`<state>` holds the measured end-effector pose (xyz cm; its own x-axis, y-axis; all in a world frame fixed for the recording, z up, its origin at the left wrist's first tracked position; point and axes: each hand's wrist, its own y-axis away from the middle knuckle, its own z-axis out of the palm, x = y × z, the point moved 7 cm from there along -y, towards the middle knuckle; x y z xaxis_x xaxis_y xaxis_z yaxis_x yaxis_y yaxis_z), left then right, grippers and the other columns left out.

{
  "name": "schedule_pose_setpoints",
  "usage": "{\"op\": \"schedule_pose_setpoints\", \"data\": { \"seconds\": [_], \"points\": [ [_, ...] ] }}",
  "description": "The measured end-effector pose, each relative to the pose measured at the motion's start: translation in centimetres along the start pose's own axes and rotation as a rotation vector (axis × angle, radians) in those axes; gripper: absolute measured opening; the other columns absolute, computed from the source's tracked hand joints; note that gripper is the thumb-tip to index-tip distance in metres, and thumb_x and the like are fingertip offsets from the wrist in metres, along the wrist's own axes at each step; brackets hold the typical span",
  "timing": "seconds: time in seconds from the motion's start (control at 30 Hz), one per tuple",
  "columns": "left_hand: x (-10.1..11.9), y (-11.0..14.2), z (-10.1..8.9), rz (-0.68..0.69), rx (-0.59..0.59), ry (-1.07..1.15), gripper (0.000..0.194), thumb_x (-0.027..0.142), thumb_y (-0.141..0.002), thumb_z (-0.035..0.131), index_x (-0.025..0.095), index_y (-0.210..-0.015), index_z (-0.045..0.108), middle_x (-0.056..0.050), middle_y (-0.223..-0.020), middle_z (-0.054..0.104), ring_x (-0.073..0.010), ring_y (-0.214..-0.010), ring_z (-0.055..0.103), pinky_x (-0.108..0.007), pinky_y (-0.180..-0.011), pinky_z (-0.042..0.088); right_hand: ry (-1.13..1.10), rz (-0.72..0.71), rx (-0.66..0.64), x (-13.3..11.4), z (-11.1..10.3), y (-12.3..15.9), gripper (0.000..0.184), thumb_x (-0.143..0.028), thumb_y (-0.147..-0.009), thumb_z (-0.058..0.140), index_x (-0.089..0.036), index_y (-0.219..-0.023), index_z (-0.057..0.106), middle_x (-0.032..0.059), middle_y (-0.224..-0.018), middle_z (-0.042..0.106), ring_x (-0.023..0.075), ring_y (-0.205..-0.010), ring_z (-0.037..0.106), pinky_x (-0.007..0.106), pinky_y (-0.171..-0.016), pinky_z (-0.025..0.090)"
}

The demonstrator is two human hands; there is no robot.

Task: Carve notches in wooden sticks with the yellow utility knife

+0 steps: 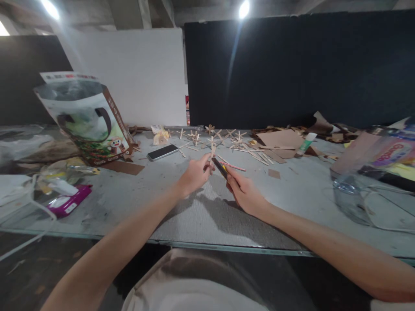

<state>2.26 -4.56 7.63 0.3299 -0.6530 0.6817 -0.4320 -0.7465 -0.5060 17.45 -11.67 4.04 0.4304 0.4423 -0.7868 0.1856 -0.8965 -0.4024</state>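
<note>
My left hand [193,175] pinches a thin tan strip [213,151], wood or cardboard, which stands up from the fingertips. My right hand [244,190] is wrapped round a black and yellow utility knife [220,168]. The knife's front end points at the strip, close to the left fingers; whether the blade touches it I cannot tell. Just beyond the hands lies a slim red stick or pencil [234,166]. Farther back, thin wooden sticks [257,154] lie loose, and several others are joined into crossed, star-like shapes [194,137].
A phone [163,152] and a large printed bag [94,125] stand left of the hands, with a purple item [69,201] nearer. To the right are cardboard sheets [279,140], a glue stick [306,142], a small brown square [274,173] and a clear plastic container [348,203].
</note>
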Motion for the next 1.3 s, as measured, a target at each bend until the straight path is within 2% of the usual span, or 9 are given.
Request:
{"op": "schedule_pose_setpoints", "data": {
  "seconds": [0.13, 0.27, 0.43, 0.67, 0.8, 0.97, 1.3],
  "points": [
    [2.3, -0.1, -1.0, 0.168, 0.034, 0.004, 0.046, 0.028, -0.097, 0.059, 0.018, -0.141, 0.063, -0.005, -0.096, 0.079, -0.0149, -0.081, 0.073, -0.028, -0.089, 0.057, -0.047, -0.082, 0.011, 0.6, -0.1, -0.8, 0.057, -0.058, -0.111, 0.031, -0.017, -0.145, 0.051, -0.0055, -0.067, 0.05, 0.0135, -0.05, 0.044, 0.028, -0.052, 0.037],
    [3.5, 0.3, -1.8, 0.239, 0.057, 0.071, 0.045, 0.035, -0.102, 0.055, 0.016, -0.141, 0.065, -0.007, -0.098, 0.081, -0.0149, -0.082, 0.073, -0.028, -0.088, 0.058, -0.1, -0.166, 0.074, 0.9, -0.8, -1.9, 0.055, -0.072, -0.106, 0.037, -0.022, -0.112, 0.06, -0.0002, -0.079, 0.059, 0.0152, -0.064, 0.053, 0.029, -0.062, 0.045],
    [3.8, 0.8, -0.8, 0.17, 0.016, 0.177, 0.045, 0.042, -0.097, 0.067, 0.018, -0.135, 0.068, -0.006, -0.088, 0.081, -0.0149, -0.071, 0.071, -0.029, -0.078, 0.058, -0.105, -0.171, 0.149, 1.5, -1.7, -2.5, 0.053, -0.074, -0.103, 0.042, -0.024, -0.098, 0.06, 0.0037, -0.086, 0.064, 0.0193, -0.077, 0.057, 0.033, -0.073, 0.047],
    [4.4, 1.4, 1.0, 0.056, -0.116, 0.376, 0.047, 0.04, -0.092, 0.074, 0.02, -0.134, 0.066, -0.003, -0.078, 0.077, -0.0137, -0.066, 0.068, -0.028, -0.068, 0.057, -0.141, -0.15, 0.103, 2.6, -1.5, -2.5, 0.055, -0.079, -0.099, 0.046, -0.026, -0.088, 0.058, 0.0033, -0.081, 0.059, 0.0215, -0.076, 0.052, 0.035, -0.071, 0.044],
    [4.5, 1.4, 1.2, 0.035, -0.142, 0.453, 0.051, 0.038, -0.09, 0.077, 0.019, -0.136, 0.067, -0.002, -0.075, 0.076, -0.0127, -0.063, 0.067, -0.026, -0.065, 0.057, -0.145, -0.164, 0.089, 2.5, -1.5, -2.5, 0.053, -0.076, -0.1, 0.047, -0.025, -0.087, 0.057, 0.0029, -0.081, 0.059, 0.0213, -0.076, 0.052, 0.035, -0.072, 0.044],
    [4.8, 1.5, 1.1, 0.045, -0.141, 0.457, 0.066, 0.036, -0.092, 0.075, 0.024, -0.154, 0.055, 0.0, -0.074, 0.075, -0.0138, -0.063, 0.066, -0.028, -0.066, 0.056, -0.146, -0.151, 0.08, 2.7, -1.5, -2.4, 0.053, -0.076, -0.1, 0.046, -0.026, -0.088, 0.057, 0.003, -0.081, 0.061, 0.0219, -0.076, 0.053, 0.037, -0.074, 0.043],
    [5.3, 1.7, 1.0, 0.044, -0.162, 0.412, 0.065, 0.041, -0.093, 0.073, 0.027, -0.155, 0.056, 0.001, -0.07, 0.072, -0.0155, -0.06, 0.062, -0.031, -0.065, 0.057, -0.178, -0.175, 0.075, 2.6, -1.4, -2.3, 0.051, -0.073, -0.102, 0.046, -0.026, -0.085, 0.056, 0.0018, -0.079, 0.057, 0.0204, -0.072, 0.049, 0.034, -0.07, 0.041]
  ]
}}
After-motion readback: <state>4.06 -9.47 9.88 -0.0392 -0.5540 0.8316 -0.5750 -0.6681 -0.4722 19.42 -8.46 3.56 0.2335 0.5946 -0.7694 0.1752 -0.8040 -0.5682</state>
